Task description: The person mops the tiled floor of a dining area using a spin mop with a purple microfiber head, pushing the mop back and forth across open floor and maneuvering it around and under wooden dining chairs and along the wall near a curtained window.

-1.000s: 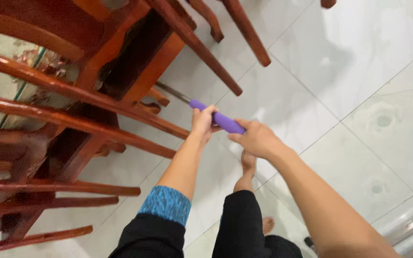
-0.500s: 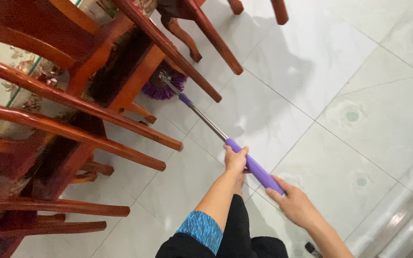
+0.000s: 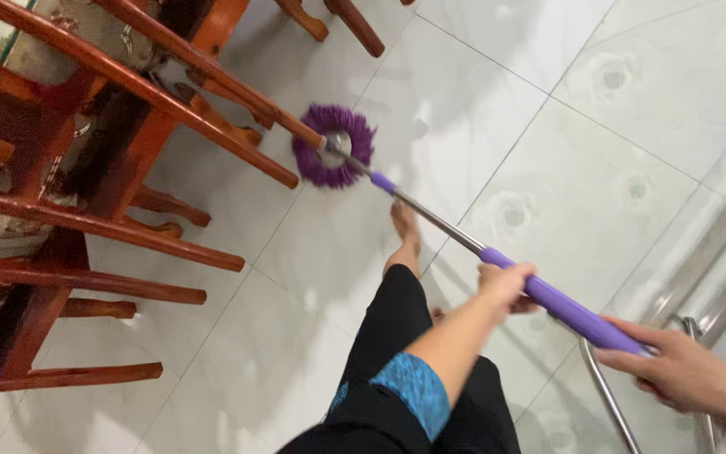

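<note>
A mop with a round purple head (image 3: 334, 156) rests on the white tiled floor beside a wooden chair leg. Its steel pole (image 3: 430, 217) runs back to a purple grip (image 3: 566, 308). My left hand (image 3: 504, 284) is closed around the front of that grip. My right hand (image 3: 684, 370) holds its rear end at the lower right. My bare foot (image 3: 405, 235) stands on the tiles just behind the mop head, under the pole.
Red-brown wooden chairs (image 3: 102, 126) with many legs and rungs crowd the left side and top. A steel railing or frame (image 3: 716, 277) runs along the right edge. Glossy white floor tiles (image 3: 598, 126) spread across the middle and upper right.
The mop head has come out from under the chairs toward me and into open floor. Both hands have pulled back and to the right along with the handle.
</note>
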